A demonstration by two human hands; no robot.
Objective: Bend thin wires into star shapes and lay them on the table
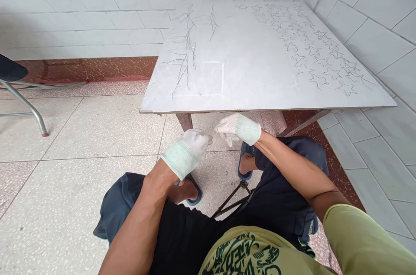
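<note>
Both hands wear white gloves with pale green cuffs and are held in front of the near table edge, above my knees. My left hand [194, 144] has its fingers curled together. Facing it from a short gap away is my right hand [231, 129], its fingers bent in a pinch. Whatever they hold, if anything, is too thin or hidden to make out. On the white tabletop [253, 71] beyond them lie several thin wire stars [318, 79] spread over the right side. Long crooked wire strands [187, 47] lie in a loose bunch at the left.
A shorter wire bunch [212, 24] lies near the table's back. Tiled walls [373, 19] bound the table behind and at right. A metal chair leg [35, 114] stands on the speckled floor at left. Between my legs is a dark folding stand [243, 185].
</note>
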